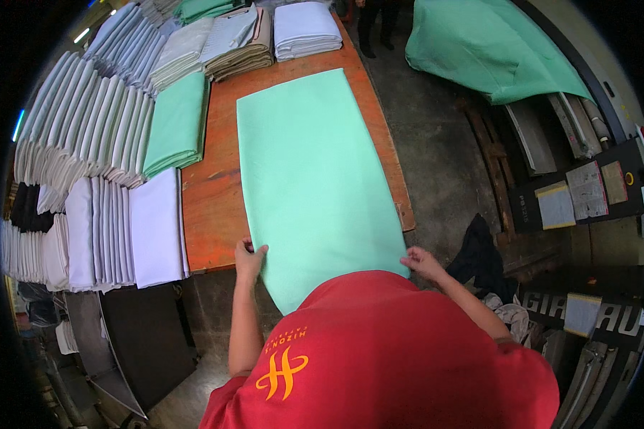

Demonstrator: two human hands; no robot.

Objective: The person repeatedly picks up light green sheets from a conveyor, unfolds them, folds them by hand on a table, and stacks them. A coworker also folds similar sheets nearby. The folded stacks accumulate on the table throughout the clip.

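Observation:
A mint-green cloth, folded into a long rectangle, lies lengthwise on the orange-brown wooden table. Its near end hangs past the table edge towards my red shirt, which hides part of it. At the cloth's left edge, my left hand pinches the fabric between thumb and fingers. My right hand grips the opposite edge, just beyond the table's near right corner. Left of this cloth rests a folded green cloth stack.
White folded cloths stand in rows along the left. Farther back are a beige stack with papers on top and a white stack. A green sheet drapes over machinery at right. A person's legs show beyond the table.

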